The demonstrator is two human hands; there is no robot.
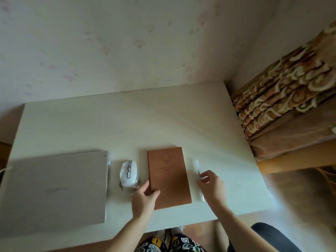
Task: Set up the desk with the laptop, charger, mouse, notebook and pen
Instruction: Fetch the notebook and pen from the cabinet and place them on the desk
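Observation:
A closed silver laptop [54, 190] lies at the left of the white desk [127, 124]. A white mouse [128, 172] sits just right of it. A brown notebook [170, 176] lies closed at the middle. My left hand [143, 199] grips the notebook's lower left edge, thumb on the cover. A white pen [197, 166] lies along the notebook's right side, apart from it. My right hand [211, 182] pinches the pen at its middle. A white cable [4, 170] shows at the laptop's left edge; the charger itself is hidden.
A bed with a patterned brown blanket [283, 99] stands right of the desk. A dark chair edge [272, 237] is at the lower right. My patterned trousers [169, 242] show below the desk's front edge. A wall runs behind the desk.

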